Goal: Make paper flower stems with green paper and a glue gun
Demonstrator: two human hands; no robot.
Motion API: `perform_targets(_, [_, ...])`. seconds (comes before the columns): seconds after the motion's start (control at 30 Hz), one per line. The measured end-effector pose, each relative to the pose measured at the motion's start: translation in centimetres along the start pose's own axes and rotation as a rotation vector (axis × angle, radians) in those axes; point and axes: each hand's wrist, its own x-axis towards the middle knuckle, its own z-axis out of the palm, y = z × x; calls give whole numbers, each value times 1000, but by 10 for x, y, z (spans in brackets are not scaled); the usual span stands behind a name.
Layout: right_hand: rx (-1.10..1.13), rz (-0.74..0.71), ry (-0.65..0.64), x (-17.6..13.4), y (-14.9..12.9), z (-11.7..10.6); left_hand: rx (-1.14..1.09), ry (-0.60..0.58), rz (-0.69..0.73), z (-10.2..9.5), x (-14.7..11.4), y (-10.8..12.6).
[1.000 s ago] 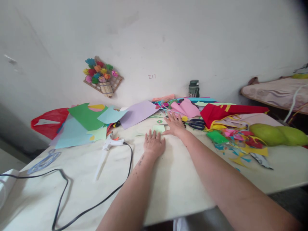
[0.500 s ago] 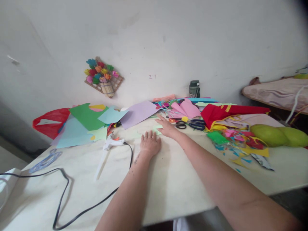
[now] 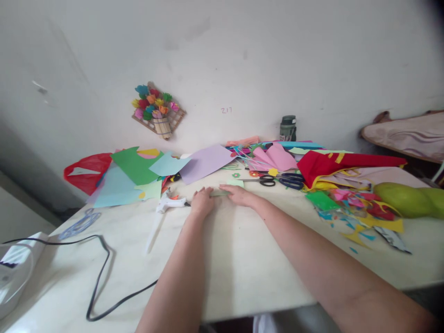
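A thin pale green paper strip (image 3: 219,193) stretches between my two hands, low over the table. My left hand (image 3: 203,202) has its fingers closed at the strip's left end, beside the white glue gun (image 3: 169,202). At the right end, my right hand (image 3: 239,196) holds the strip between thumb and fingers; the exact grip is partly hidden. Just behind the right hand lies another pale green paper piece (image 3: 236,183). Farther back are small paper flowers (image 3: 236,175), and scissors with black handles (image 3: 268,181) rest to the right.
Coloured paper sheets (image 3: 208,163) line the wall side. A black cord (image 3: 104,259) loops across the left, near a white power strip (image 3: 24,263). Red cloth (image 3: 312,166), paper scraps (image 3: 360,208) and green fruit (image 3: 402,200) lie right. A bottle (image 3: 287,128) stands behind.
My left hand has gone from lying flat to closed, shifting left. My right hand has come nearer, and the green strip now spans both. The camera view has turned slightly left.
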Motion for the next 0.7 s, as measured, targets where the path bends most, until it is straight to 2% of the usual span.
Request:
perform_targets(0.17, [-73, -1, 40, -2, 0, 1, -69, 29, -22, -4, -1, -14])
perform_targets(0.4, [-87, 16, 175, 2, 1, 10, -194, 59, -87, -6, -2, -22])
perform_targets(0.7, [-118, -19, 231, 8, 2, 12, -201, 38, -50, -6, 2, -26])
